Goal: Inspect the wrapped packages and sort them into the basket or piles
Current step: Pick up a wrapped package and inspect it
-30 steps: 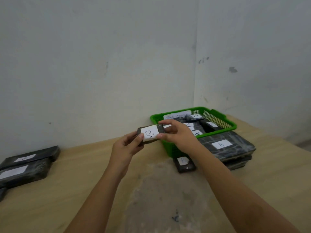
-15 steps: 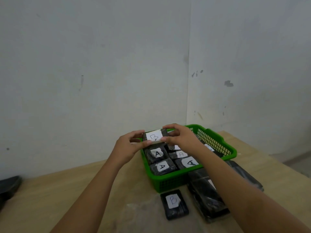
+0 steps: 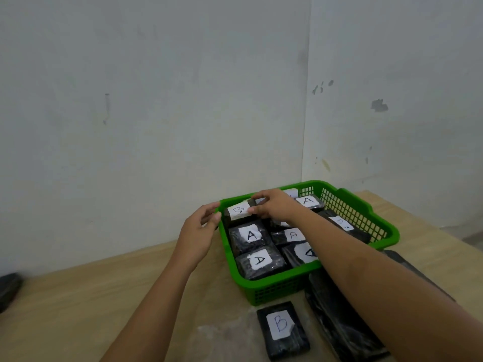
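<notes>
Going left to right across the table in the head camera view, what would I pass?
Dark wrapped package at the left edge → left hand → package labelled B on the table → green basket's right rim.

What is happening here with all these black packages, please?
A person is sorting black wrapped packages by their paper labels. The right hand pinches a labelled package at the far left corner of the green basket, which already holds several marked A. The left hand hovers just outside the basket rim, fingers loose. A package marked B lies on the table in front of the basket.
</notes>
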A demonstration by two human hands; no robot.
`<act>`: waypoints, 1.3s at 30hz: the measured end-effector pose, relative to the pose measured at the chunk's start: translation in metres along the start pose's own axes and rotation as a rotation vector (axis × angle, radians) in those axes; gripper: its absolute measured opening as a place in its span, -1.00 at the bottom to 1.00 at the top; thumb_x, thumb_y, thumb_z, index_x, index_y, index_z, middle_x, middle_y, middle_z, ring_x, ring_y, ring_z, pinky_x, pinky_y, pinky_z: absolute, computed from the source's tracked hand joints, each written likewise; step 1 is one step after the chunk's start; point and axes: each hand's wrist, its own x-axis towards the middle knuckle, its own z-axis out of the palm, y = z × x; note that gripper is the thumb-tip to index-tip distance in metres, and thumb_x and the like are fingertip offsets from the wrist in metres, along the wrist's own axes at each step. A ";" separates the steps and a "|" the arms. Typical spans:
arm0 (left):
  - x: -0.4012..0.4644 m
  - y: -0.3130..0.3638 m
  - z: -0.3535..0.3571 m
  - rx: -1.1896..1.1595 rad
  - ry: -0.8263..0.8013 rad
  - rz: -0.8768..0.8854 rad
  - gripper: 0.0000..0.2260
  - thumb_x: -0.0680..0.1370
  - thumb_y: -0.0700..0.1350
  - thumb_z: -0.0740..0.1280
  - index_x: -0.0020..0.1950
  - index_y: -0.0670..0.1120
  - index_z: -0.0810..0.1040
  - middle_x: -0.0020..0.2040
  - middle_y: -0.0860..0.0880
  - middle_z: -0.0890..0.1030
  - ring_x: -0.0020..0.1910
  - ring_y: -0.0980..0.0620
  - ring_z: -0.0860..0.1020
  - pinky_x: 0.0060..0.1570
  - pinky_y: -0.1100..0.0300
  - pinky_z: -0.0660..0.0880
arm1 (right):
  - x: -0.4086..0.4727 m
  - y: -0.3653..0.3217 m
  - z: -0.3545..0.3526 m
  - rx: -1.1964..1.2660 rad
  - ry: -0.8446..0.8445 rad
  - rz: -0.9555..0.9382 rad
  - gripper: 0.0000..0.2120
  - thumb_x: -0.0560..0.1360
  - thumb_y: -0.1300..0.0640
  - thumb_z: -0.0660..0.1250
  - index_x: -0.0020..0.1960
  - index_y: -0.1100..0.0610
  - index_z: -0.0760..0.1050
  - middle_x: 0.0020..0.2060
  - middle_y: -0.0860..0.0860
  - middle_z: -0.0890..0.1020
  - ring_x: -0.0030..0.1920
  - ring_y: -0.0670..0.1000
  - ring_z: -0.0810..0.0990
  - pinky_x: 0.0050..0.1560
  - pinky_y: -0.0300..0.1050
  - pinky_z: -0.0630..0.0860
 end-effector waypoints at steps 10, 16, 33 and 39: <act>-0.009 0.002 -0.002 0.006 -0.018 -0.005 -0.79 0.71 -0.12 0.26 0.23 0.14 0.59 0.23 0.03 0.65 0.20 0.04 0.62 0.30 0.01 0.54 | -0.003 -0.009 0.000 -0.144 0.025 0.048 -0.27 0.45 -0.09 0.56 0.50 0.19 0.42 0.38 0.16 0.55 0.21 0.14 0.59 0.35 0.12 0.50; -0.035 0.011 -0.017 0.017 -0.006 -0.014 -0.83 0.67 -0.05 0.33 0.23 0.11 0.62 0.22 0.10 0.64 0.20 0.06 0.61 0.28 -0.01 0.54 | -0.034 -0.021 -0.007 -0.181 0.131 0.003 -0.49 0.47 -0.15 0.53 0.31 0.08 0.54 0.20 0.08 0.62 0.08 0.09 0.64 0.13 -0.01 0.59; -0.216 0.003 -0.150 0.145 0.065 -0.055 -0.92 0.61 -0.06 0.42 0.07 0.09 0.68 0.01 0.14 0.70 -0.08 0.20 0.63 -0.01 0.22 0.53 | -0.230 -0.098 0.170 -0.204 -0.010 -0.331 -0.93 0.55 0.00 0.45 -0.04 -0.02 0.60 -0.08 -0.09 0.66 -0.11 -0.11 0.60 -0.02 -0.16 0.54; -0.276 -0.033 -0.224 0.277 0.157 -0.175 -0.92 0.61 -0.06 0.42 0.08 0.08 0.66 0.02 0.11 0.68 0.00 0.16 0.63 -0.02 0.26 0.50 | -0.254 -0.108 0.283 -0.175 -0.211 -0.350 -0.76 0.55 -0.02 0.44 0.20 -0.03 0.62 0.15 -0.05 0.65 0.10 -0.08 0.59 0.09 -0.22 0.46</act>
